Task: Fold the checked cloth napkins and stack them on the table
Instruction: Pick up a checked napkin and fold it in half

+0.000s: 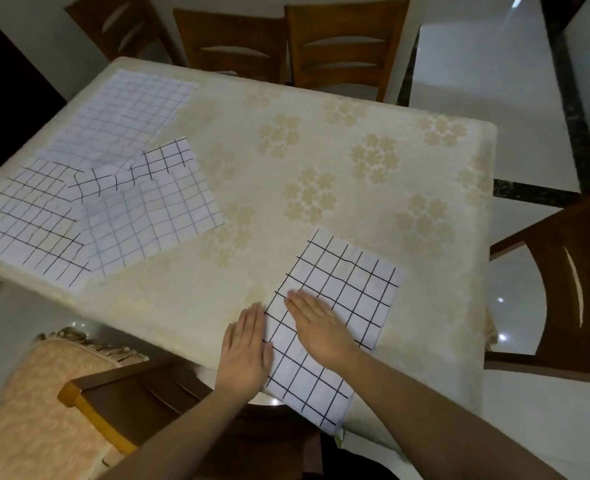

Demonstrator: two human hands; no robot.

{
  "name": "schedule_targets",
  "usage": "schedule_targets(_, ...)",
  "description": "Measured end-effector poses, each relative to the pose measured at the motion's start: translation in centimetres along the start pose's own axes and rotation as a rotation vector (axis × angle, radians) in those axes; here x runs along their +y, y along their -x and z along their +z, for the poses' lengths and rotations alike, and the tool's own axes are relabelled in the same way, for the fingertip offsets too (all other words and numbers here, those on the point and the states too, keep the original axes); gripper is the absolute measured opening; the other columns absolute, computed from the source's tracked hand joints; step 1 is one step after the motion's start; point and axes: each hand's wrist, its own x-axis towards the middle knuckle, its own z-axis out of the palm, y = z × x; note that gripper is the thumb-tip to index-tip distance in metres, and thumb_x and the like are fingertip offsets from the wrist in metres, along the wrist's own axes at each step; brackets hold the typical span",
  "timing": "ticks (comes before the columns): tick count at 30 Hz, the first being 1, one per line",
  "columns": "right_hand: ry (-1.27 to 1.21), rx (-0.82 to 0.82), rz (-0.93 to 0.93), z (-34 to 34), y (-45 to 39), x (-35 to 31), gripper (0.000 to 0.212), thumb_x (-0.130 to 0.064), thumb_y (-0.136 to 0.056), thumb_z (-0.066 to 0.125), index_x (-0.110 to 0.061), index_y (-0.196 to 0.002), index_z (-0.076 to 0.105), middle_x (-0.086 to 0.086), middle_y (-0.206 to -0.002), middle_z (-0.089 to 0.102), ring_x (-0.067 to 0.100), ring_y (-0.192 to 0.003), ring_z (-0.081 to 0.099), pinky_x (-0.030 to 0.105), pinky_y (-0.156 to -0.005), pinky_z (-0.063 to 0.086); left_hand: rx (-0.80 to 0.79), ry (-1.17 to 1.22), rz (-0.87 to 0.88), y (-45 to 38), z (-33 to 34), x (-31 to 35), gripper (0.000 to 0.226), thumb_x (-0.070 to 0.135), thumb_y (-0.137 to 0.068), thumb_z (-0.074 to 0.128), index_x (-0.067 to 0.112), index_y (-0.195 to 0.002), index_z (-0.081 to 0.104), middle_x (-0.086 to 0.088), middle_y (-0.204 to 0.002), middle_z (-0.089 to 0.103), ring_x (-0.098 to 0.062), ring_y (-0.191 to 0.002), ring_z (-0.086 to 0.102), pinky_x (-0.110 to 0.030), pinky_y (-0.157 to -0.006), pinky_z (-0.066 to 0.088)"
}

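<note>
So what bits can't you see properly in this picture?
- Head view: how many layers the napkin under the hands has; only its top shows.
- The part of it under the left hand and right hand.
- How many napkins are in the pile; they overlap.
- The far chairs; the top edge cuts them off.

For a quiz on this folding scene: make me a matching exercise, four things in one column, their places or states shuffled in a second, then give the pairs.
Things:
1. left hand
2. right hand
3. unfolded napkins
4. wooden chair

Places or states:
A. overlapping in a loose heap at the table's far left
B. flat on the left edge of the near napkin
C. beside the table, at its right end
D. flat on top of the near napkin

Pairs: 1-B, 2-D, 3-A, 4-C
</note>
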Motion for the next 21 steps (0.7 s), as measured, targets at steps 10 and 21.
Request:
schedule_targets(10, 0.074, -0.096, -0.118, 2.0, -1.9, 0.4, 0.056, -0.041, -0.101, 0.028, -0.016, -0.152, 0.033, 0.000, -0.159, 0.030, 0.016, -0.147, 0.025, 0.037, -0.117, 0.016, -0.216, -0.084, -0.009, -0.3, 0.7, -1.7, 0.073, 0.063, -0.091, -0.014, 0.021, -0.151, -0.022, 0.003, -0.158, -0.029, -0.012, -0.145, -0.027, -0.040, -0.118, -0.012)
schedule_targets(21, 0.174, -0.072, 0.040, -0.5, -3.8, 8.2, 0.064, -0.056, -0.099, 0.004, -0.026, -0.154, -0.010, -0.001, -0.162, -0.015, 0.020, -0.150, -0.010, 0.043, -0.122, -0.001, -0.217, -0.093, -0.022, -0.4, 0.6, -1.8, 0.070, 0.064, -0.091, -0.013, 0.025, -0.146, -0.032, 0.003, -0.157, -0.031, -0.014, -0.146, -0.024, -0.039, -0.117, -0.014)
